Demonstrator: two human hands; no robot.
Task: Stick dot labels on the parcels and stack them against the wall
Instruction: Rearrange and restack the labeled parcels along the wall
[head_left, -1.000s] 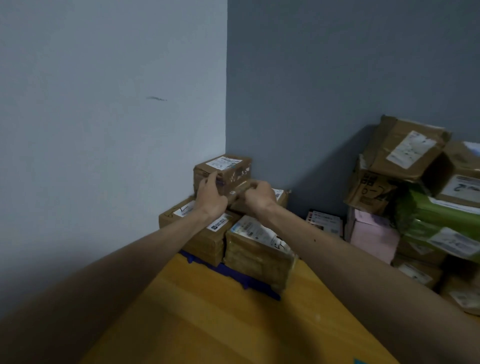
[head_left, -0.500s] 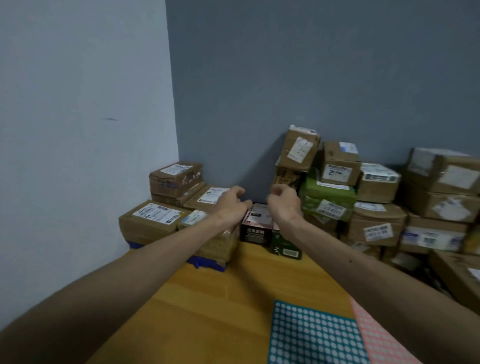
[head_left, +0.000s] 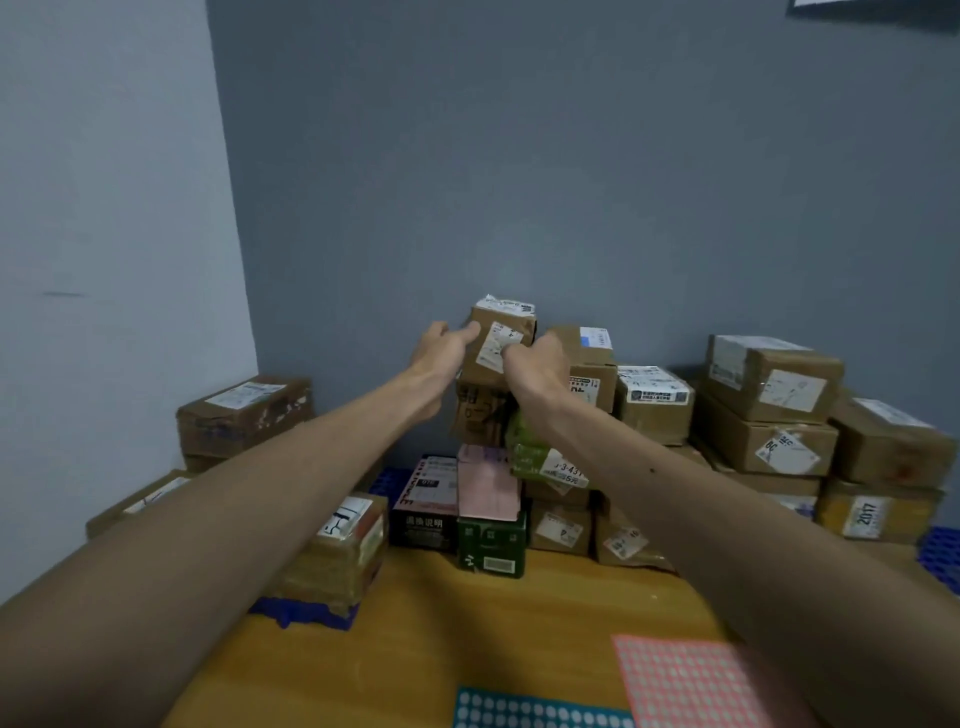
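Where both hands (head_left: 493, 358) meet sits the parcel (head_left: 501, 338).

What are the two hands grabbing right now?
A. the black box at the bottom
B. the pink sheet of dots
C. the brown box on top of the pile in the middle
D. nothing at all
C: the left hand and the right hand are on either side of the brown box on top of the middle pile, while the pink dot sheet lies untouched on the table.
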